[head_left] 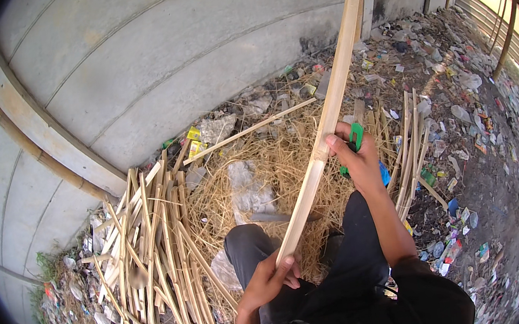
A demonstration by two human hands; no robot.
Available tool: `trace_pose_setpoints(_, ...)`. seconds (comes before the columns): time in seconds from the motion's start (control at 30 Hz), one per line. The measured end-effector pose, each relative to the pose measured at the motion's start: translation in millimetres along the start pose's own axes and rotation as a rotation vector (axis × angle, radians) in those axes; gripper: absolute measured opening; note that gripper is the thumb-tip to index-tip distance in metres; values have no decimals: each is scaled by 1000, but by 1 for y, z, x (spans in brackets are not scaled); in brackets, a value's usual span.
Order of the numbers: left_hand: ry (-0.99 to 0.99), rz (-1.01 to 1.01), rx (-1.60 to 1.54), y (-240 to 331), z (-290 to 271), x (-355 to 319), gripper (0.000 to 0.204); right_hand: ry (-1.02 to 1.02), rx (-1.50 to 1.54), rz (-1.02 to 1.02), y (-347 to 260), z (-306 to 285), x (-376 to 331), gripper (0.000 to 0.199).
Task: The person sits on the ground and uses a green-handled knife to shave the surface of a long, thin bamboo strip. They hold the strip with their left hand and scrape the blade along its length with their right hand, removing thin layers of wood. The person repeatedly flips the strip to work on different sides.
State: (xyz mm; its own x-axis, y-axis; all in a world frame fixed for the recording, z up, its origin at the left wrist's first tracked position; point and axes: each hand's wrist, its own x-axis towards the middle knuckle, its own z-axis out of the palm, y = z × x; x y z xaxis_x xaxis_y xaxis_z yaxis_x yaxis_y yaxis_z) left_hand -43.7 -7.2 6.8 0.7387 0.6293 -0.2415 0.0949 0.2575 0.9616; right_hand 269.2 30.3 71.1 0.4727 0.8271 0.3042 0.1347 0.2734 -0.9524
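Note:
A long split bamboo strip slants across the middle, from my lap up past the far wall's foot. My left hand is closed around its lower end, above my left thigh. Farther up, my right hand grips the strip near a node, its thumb on the pale inner face. A green piece shows at the right hand's fingers; its kind is partly hidden. Between my knees and the straw, a dark grey blade-like piece lies beside a pale stone block.
A heap of bamboo strips lies at left, and a smaller bundle at right. Bamboo shavings cover the ground ahead. A concrete wall stands beyond. Plastic litter is strewn to the right; a single strip lies near the wall.

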Motion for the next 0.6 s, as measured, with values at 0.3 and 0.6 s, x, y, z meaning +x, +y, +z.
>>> trace_pose_setpoints(0.3, 186, 162, 68, 10, 20, 6, 44, -91, -154, -251, -5, -2, -20, 29)
trace_pose_setpoints(0.6, 399, 381, 231, 34, 38, 21, 53, -371, -633, -710, -3, 20, -76, 37)
